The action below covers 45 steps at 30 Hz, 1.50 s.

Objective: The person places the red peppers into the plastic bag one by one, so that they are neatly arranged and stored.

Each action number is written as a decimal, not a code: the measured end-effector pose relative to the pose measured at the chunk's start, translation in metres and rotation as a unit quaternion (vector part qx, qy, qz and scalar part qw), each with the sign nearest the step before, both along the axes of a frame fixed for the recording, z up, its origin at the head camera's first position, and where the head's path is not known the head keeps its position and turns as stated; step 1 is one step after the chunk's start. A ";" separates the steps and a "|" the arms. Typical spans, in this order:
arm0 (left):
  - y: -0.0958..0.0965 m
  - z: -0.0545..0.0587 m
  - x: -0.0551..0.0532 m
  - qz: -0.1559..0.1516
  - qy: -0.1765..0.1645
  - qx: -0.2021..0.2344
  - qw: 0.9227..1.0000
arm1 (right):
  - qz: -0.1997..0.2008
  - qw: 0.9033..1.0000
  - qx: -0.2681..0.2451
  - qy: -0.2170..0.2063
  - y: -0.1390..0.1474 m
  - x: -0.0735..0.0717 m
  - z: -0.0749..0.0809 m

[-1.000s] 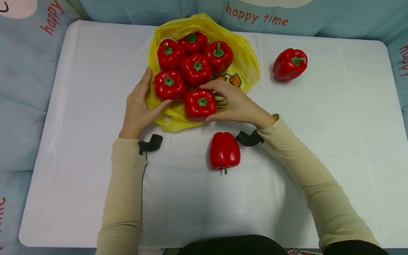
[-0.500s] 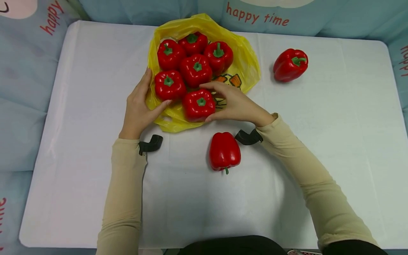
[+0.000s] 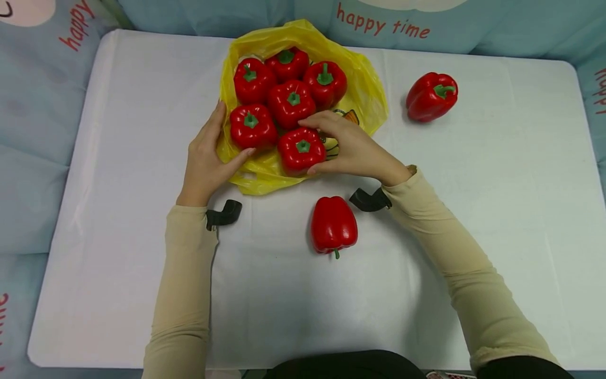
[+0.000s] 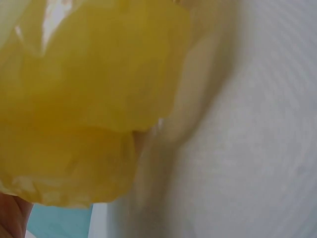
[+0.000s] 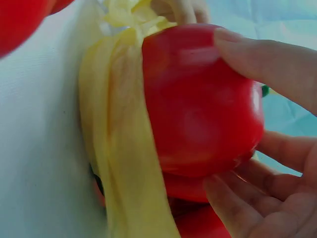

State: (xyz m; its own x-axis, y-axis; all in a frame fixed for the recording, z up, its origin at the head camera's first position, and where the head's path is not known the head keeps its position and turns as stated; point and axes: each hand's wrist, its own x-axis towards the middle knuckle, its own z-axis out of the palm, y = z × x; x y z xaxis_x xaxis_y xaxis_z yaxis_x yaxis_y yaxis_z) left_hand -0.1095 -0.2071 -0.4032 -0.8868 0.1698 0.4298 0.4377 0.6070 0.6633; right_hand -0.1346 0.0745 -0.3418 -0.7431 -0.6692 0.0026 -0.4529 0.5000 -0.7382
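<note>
A yellow plastic bag (image 3: 366, 89) lies spread open, holding several red bell peppers (image 3: 291, 104) with green stems. My right hand (image 3: 352, 147) grips the bell pepper (image 3: 302, 150) nearest me in the bag, thumb on its near side and fingers on its far side. In the right wrist view, this pepper (image 5: 198, 99) sits behind the bag's edge (image 5: 126, 139). My left hand (image 3: 203, 158) holds the bag's left side, thumb over the rim and fingers along the outside. The bag (image 4: 89, 89) fills much of the left wrist view and hides most of that hand.
One loose red bell pepper (image 3: 333, 225) lies on the white table (image 3: 118, 184) in front of the bag. Another bell pepper (image 3: 432, 97) lies at the back right. Light blue padded fabric (image 3: 265, 16) borders the table.
The pepper in my right hand shifts slightly left, then back right and a little farther from me, the hand moving with it lately. My left hand stays put on the bag.
</note>
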 end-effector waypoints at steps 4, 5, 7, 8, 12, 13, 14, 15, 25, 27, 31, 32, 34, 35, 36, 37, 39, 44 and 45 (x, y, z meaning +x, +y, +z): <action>0.000 0.000 0.000 -0.003 0.001 0.000 1.000 | -0.024 0.999 -0.023 -0.010 0.001 0.001 -0.004; 0.000 0.000 0.000 -0.003 0.000 0.001 1.000 | -0.031 0.999 -0.030 -0.013 0.002 0.001 -0.005; 0.000 0.000 0.000 -0.003 0.000 0.000 1.000 | -0.044 0.998 -0.042 -0.023 0.005 0.002 -0.007; 0.000 0.000 0.000 -0.003 -0.001 0.000 1.000 | -0.049 0.997 -0.047 -0.029 0.006 0.002 -0.008; 0.000 0.000 0.000 -0.002 -0.006 -0.001 1.000 | -0.052 0.995 -0.074 -0.050 0.009 0.003 -0.012; -0.001 0.001 0.000 -0.001 -0.007 -0.002 1.000 | -0.052 0.994 -0.078 -0.053 0.009 0.004 -0.013; -0.001 0.001 0.000 -0.001 -0.008 -0.002 1.000 | -0.052 0.994 -0.082 -0.055 0.009 0.004 -0.013; -0.001 0.001 0.000 0.000 -0.008 -0.002 1.000 | -0.051 0.994 -0.084 -0.055 0.009 0.005 -0.014; -0.001 0.000 0.001 -0.001 -0.006 -0.001 1.000 | -0.047 0.991 -0.110 -0.058 0.013 0.008 -0.016; -0.001 0.000 0.001 -0.001 -0.004 -0.001 1.000 | -0.050 0.989 -0.122 -0.060 0.016 0.010 -0.015; -0.001 0.001 0.000 -0.002 -0.002 -0.001 1.000 | -0.055 0.986 -0.144 -0.063 0.025 0.016 -0.012; -0.001 0.001 0.000 -0.002 -0.003 -0.001 1.000 | -0.058 0.985 -0.149 -0.062 0.027 0.018 -0.011; -0.001 0.001 0.000 -0.002 -0.005 0.000 1.000 | -0.059 0.983 -0.162 -0.059 0.031 0.024 -0.010; -0.001 0.001 0.000 -0.002 -0.006 0.000 1.000 | -0.058 0.983 -0.167 -0.057 0.033 0.026 -0.010; -0.001 0.001 0.000 -0.002 -0.007 0.001 1.000 | -0.056 0.981 -0.175 -0.056 0.035 0.029 -0.010; -0.001 0.001 0.000 -0.002 -0.008 0.001 1.000 | -0.053 0.980 -0.183 -0.055 0.037 0.033 -0.011; -0.001 0.001 0.000 -0.002 -0.009 0.002 1.000 | -0.044 0.978 -0.194 -0.055 0.042 0.039 -0.012; -0.001 0.001 0.000 -0.003 -0.007 0.001 1.000 | -0.014 0.979 -0.191 -0.065 0.054 0.057 -0.016; -0.001 0.002 0.000 -0.004 -0.006 0.001 1.000 | -0.006 0.981 -0.183 -0.066 0.057 0.061 -0.017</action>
